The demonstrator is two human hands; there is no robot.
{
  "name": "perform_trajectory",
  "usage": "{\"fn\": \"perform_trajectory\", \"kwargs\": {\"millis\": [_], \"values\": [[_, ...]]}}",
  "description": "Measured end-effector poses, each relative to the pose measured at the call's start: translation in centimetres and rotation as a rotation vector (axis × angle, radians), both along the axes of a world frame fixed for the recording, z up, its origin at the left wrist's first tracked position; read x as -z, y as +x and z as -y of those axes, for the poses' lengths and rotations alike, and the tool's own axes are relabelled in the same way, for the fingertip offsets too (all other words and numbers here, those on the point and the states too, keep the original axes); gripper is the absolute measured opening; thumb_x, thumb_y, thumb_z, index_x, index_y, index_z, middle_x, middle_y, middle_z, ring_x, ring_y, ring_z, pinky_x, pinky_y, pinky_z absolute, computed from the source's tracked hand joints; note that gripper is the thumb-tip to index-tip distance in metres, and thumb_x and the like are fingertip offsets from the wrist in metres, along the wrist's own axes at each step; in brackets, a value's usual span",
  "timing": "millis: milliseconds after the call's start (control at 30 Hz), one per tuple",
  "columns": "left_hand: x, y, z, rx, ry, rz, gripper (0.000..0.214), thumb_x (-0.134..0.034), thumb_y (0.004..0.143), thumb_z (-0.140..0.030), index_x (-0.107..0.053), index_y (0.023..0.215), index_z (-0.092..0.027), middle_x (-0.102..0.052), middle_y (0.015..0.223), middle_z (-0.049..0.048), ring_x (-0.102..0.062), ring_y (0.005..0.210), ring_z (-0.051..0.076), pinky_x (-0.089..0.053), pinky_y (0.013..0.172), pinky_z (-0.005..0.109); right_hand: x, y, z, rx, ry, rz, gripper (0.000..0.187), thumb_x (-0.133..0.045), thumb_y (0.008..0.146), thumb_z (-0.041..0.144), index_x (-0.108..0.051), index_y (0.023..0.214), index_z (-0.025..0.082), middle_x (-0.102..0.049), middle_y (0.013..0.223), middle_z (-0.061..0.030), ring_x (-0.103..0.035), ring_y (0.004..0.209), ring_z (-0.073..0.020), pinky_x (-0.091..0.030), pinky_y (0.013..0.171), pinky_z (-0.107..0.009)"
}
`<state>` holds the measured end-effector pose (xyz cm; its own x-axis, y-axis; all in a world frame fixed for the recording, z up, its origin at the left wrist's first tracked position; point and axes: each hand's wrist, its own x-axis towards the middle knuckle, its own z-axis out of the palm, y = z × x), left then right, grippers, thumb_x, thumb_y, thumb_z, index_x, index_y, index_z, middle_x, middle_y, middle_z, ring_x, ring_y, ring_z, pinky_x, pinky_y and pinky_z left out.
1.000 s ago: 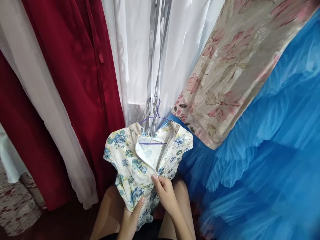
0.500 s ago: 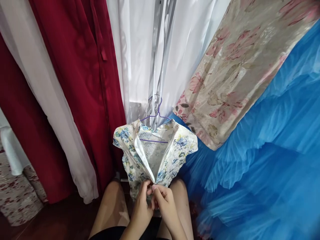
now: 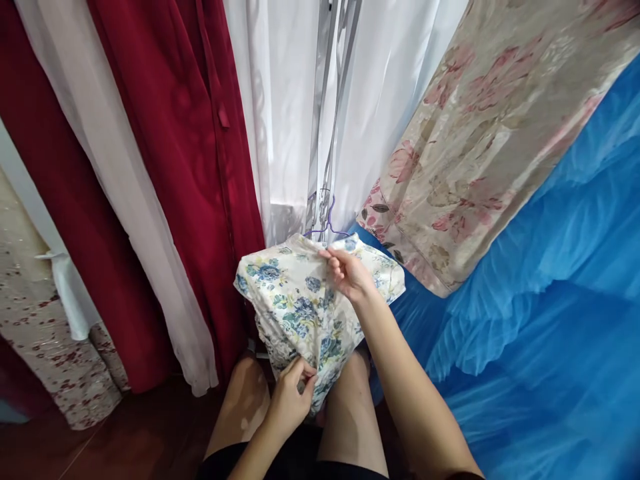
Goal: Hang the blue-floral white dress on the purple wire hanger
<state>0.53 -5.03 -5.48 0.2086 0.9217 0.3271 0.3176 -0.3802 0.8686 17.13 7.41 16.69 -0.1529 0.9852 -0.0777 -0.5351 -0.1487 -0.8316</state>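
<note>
A white dress (image 3: 285,293) with blue flowers and cap sleeves hangs on a purple hanger (image 3: 330,223) in front of me. Its back is drawn together along a zipper (image 3: 321,320) that runs down the middle. My right hand (image 3: 347,275) is closed in a pinch at the top of that zipper, by the neckline; the pull itself is hidden by the fingers. Lower down, my left hand (image 3: 296,387) pinches the dress fabric beside the zipper's lower part. The dress's lower end hangs between my knees.
Dark red drapes (image 3: 175,167) and a pale sheer panel (image 3: 145,247) hang at left, white cloth (image 3: 290,120) behind the hanger. To the right are a beige floral garment (image 3: 465,147) and blue ruffled tulle (image 3: 525,353). Patterned fabric (image 3: 65,360) stands low at left.
My right hand has moved up from beside my left hand to the neckline, and the V-shaped back opening has closed. My left hand stays low on the fabric.
</note>
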Motion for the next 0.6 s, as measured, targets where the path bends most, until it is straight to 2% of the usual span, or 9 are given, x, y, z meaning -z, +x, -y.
{"fn": "perform_trajectory", "kwargs": {"millis": [33, 100, 167, 233, 367, 400, 467, 533, 600], "values": [[0.2, -0.5, -0.1, 0.005, -0.006, -0.014, 0.01, -0.056, 0.091, -0.025, -0.058, 0.081, -0.02, -0.065, 0.083, 0.0047, -0.065, 0.079, 0.02, -0.052, 0.074, 0.029, -0.7, -0.2, -0.5, -0.004, -0.01, -0.022, 0.017, -0.063, 0.089, 0.022, -0.069, 0.076, 0.012, -0.044, 0.043, 0.0083, -0.032, 0.033, -0.0025, -0.023, 0.031, -0.012], [0.1, -1.2, -0.6, 0.022, -0.014, -0.05, 0.01, -0.057, 0.09, -0.024, -0.059, 0.081, -0.02, -0.065, 0.083, 0.0049, -0.066, 0.08, 0.02, -0.052, 0.074, 0.029, -0.9, -0.5, -0.5, -0.001, 0.029, -0.028, 0.017, -0.063, 0.089, 0.023, -0.07, 0.078, 0.012, -0.047, 0.044, 0.0075, -0.035, 0.034, -0.0032, -0.025, 0.032, -0.013], [-1.6, -1.5, -1.6, 0.06, 0.01, -0.078, 0.01, -0.057, 0.09, -0.022, -0.061, 0.082, -0.02, -0.067, 0.084, 0.0049, -0.066, 0.082, 0.021, -0.051, 0.076, 0.03, 0.0, -0.8, 0.4, 0.015, 0.113, 0.016, 0.021, -0.065, 0.087, 0.03, -0.071, 0.079, 0.012, -0.051, 0.045, 0.0057, -0.039, 0.035, -0.0046, -0.028, 0.034, -0.015], [-5.2, -1.3, -3.4, 0.089, 0.09, -0.056, 0.01, -0.056, 0.093, -0.022, -0.064, 0.09, -0.02, -0.068, 0.088, 0.005, -0.066, 0.085, 0.02, -0.051, 0.08, 0.03, 1.3, -1.1, 1.6, 0.044, 0.189, 0.079, 0.026, -0.067, 0.085, 0.038, -0.072, 0.079, 0.013, -0.053, 0.044, 0.0042, -0.042, 0.036, -0.0061, -0.028, 0.035, -0.017], [-14.9, 0.0, -8.0, -0.036, 0.38, 0.119, 0.036, -0.05, 0.1, -0.025, -0.055, 0.135, -0.022, -0.067, 0.097, 0.004, -0.064, 0.089, 0.017, -0.051, 0.085, 0.03, 1.9, -1.1, 3.7, 0.067, 0.268, 0.202, 0.036, -0.066, 0.083, 0.048, -0.072, 0.078, 0.014, -0.054, 0.042, 0.0036, -0.04, 0.033, -0.0068, -0.022, 0.034, -0.019], [-17.0, 0.5, -9.0, -0.024, 0.446, 0.087, 0.036, -0.05, 0.1, -0.026, -0.056, 0.135, -0.023, -0.067, 0.096, 0.0035, -0.064, 0.086, 0.016, -0.051, 0.083, 0.03, 1.7, -1.0, 4.0, 0.06, 0.284, 0.234, 0.037, -0.065, 0.084, 0.05, -0.072, 0.078, 0.014, -0.054, 0.041, 0.0034, -0.039, 0.032, -0.0069, -0.02, 0.035, -0.02], [-20.3, 1.4, -10.3, 0.007, 0.539, -0.017, 0.021, -0.052, 0.1, -0.025, -0.067, 0.113, -0.021, -0.068, 0.093, 0.0028, -0.063, 0.084, 0.016, -0.049, 0.079, 0.028, 1.3, -0.7, 4.1, 0.061, 0.325, 0.281, 0.038, -0.063, 0.085, 0.051, -0.07, 0.075, 0.015, -0.052, 0.039, 0.0043, -0.035, 0.032, -0.0067, -0.018, 0.036, -0.021], [-22.3, 2.2, -10.8, 0.003, 0.611, -0.096, 0.017, -0.053, 0.099, -0.025, -0.068, 0.092, -0.019, -0.068, 0.086, 0.002, -0.062, 0.08, 0.015, -0.047, 0.075, 0.027, 1.4, -0.3, 3.7, 0.098, 0.384, 0.301, 0.037, -0.064, 0.085, 0.05, -0.065, 0.069, 0.017, -0.045, 0.037, 0.0068, -0.029, 0.033, -0.0059, -0.016, 0.038, -0.022], [-23.7, 2.7, -10.9, -0.047, 0.676, -0.094, 0.019, -0.053, 0.099, -0.026, -0.066, 0.087, -0.018, -0.066, 0.081, 0.0013, -0.06, 0.076, 0.015, -0.046, 0.073, 0.026, 2.6, -0.1, 3.0, 0.135, 0.423, 0.323, 0.038, -0.065, 0.083, 0.05, -0.061, 0.064, 0.018, -0.039, 0.036, 0.0086, -0.025, 0.034, -0.0054, -0.015, 0.04, -0.023]]}}
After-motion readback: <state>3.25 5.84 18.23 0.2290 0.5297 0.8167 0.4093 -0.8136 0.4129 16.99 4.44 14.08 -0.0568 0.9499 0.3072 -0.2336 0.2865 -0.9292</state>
